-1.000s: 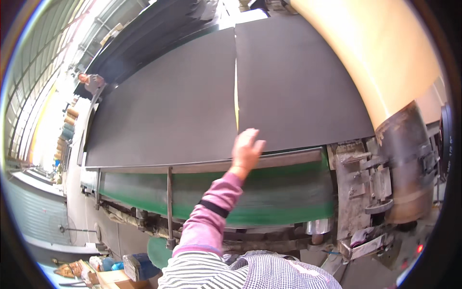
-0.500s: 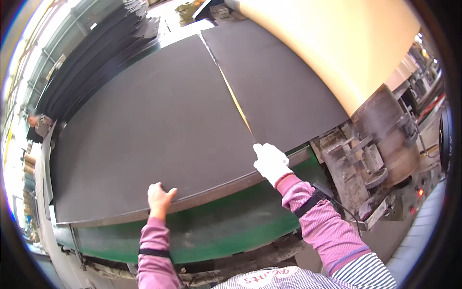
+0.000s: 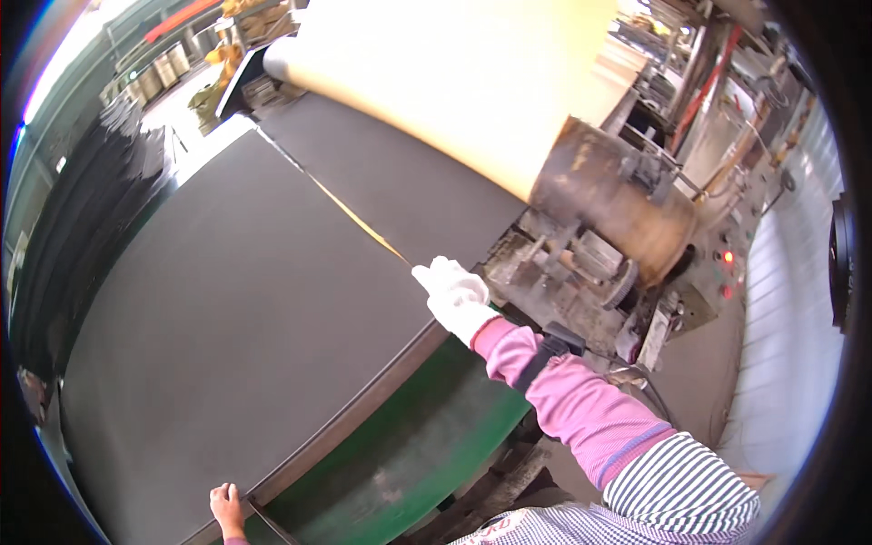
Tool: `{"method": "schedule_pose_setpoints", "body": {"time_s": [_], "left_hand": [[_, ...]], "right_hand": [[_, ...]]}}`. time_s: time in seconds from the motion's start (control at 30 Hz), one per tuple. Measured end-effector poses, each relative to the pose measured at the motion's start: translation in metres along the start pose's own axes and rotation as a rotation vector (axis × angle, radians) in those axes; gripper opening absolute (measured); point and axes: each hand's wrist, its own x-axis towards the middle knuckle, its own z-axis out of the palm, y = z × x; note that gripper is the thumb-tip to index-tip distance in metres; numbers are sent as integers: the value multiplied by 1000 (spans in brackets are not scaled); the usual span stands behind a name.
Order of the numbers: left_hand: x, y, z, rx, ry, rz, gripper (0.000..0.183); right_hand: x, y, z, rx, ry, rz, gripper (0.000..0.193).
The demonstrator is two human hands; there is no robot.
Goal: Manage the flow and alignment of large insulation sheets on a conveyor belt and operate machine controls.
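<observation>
A wide black sheet (image 3: 218,300) lies over the bench, and a narrow gap (image 3: 354,216), pale and yellowish inside, divides it from a second black piece (image 3: 409,177) beside the roll. My right hand (image 3: 454,295), in a white glove, is closed at the near end of this gap, close to the sheet's front edge. Whatever its fingers grip is hidden by the glove. My bare left hand (image 3: 225,510) rests at the sheet's near edge, far down on the left, with its thumb apart from the fingers.
A large cream roll (image 3: 445,82) spans the back, ending in a rusty drum (image 3: 609,195) with metal fittings on the right. Green bench side (image 3: 391,454) shows below the brown front rail (image 3: 354,400). Dark sheets (image 3: 82,209) are heaped at the left. A red lamp (image 3: 728,257) glows at right.
My view has swung to the right, so the scene sits turned and further left. My left hand is now farther left along the front edge; my right hand stays at the gap's near end.
</observation>
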Motion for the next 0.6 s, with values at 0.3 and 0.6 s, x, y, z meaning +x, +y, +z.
{"method": "schedule_pose_setpoints", "body": {"time_s": [0.3,0.6], "left_hand": [[8,102,4,229,-270,255,41],[20,215,19,-66,-423,-119,66]], "right_hand": [[-233,177,-128,118,506,-6,27],[-305,540,-227,-287,542,735,31]]}}
